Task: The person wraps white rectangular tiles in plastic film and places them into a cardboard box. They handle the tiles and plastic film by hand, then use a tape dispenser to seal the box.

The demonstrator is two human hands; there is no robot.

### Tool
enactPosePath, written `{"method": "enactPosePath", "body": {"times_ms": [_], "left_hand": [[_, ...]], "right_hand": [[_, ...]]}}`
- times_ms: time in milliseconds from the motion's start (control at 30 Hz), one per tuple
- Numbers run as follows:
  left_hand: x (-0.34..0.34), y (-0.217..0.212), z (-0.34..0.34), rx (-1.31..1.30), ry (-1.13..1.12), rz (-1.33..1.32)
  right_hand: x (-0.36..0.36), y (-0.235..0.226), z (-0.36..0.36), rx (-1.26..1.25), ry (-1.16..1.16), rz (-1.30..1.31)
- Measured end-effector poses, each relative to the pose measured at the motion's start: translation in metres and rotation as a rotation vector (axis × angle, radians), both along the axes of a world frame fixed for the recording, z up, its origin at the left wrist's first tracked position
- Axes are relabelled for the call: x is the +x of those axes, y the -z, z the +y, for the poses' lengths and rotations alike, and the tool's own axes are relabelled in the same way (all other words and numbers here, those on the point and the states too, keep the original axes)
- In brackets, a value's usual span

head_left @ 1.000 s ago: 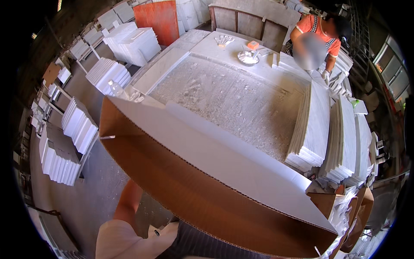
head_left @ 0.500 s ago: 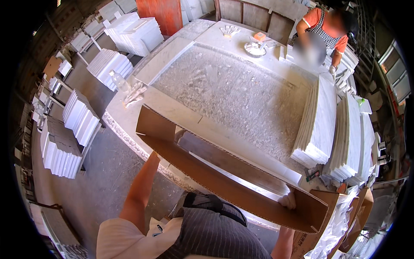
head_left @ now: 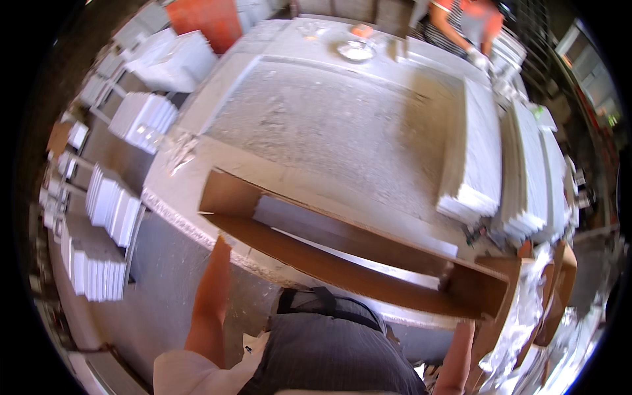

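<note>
A long, narrow brown cardboard box (head_left: 336, 273) slants across the near edge of the stone-rimmed worktable (head_left: 253, 155), its open side toward me. Under its left end is my left hand (head_left: 222, 243), closed on the cardboard; the fingers are hidden behind it. My right hand (head_left: 465, 326) reaches behind the right end, where the box covers most of it. Through the gap in the box a pale strip (head_left: 359, 259) shows; whether it is a slab or tabletop is unclear.
White slab stacks (head_left: 477, 155) line the table's right side; more stacks (head_left: 108, 204) stand on the left floor. Opened cartons with clear plastic (head_left: 523, 309) sit at right. Gloves (head_left: 178, 155) and a metal bowl (head_left: 356, 51) lie on the rim. A gloved co-worker (head_left: 454, 33) works at far right.
The box has tilted, its right end rising and its left end dropping slightly. Fingers of my right hand, visible inside the box before, are now lost in shadow. My view has shifted.
</note>
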State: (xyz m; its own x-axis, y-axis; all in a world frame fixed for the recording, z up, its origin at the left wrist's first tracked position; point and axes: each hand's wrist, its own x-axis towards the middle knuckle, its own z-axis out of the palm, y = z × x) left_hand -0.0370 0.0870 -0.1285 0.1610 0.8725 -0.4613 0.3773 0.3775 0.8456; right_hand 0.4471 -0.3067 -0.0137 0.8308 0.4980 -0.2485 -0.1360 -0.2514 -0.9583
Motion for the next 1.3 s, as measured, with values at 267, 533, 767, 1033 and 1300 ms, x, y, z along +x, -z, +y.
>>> {"method": "enactPosePath", "body": {"times_ms": [267,533,767,1033,1300], "left_hand": [[-0.006,-0.001,0.006,-0.007,0.009,0.003],[-0.006,0.002,0.000,-0.014,0.011,-0.004],[0.004,-0.006,-0.014,0.021,0.066,-0.020],[0.012,-0.003,-0.019,0.105,0.076,-0.049],[-0.023,0.077,-0.012,0.220,-0.002,-0.172]], "right_hand": [[0.006,0.010,-0.001,0.036,-0.045,0.119],[0.007,0.029,-0.010,0.039,-0.022,0.259],[0.032,-0.018,-0.024,0.128,0.052,0.355],[0.020,-0.051,-0.032,0.050,-0.134,0.310],[0.008,-0.071,-0.001,-0.118,-0.306,-0.026]]}}
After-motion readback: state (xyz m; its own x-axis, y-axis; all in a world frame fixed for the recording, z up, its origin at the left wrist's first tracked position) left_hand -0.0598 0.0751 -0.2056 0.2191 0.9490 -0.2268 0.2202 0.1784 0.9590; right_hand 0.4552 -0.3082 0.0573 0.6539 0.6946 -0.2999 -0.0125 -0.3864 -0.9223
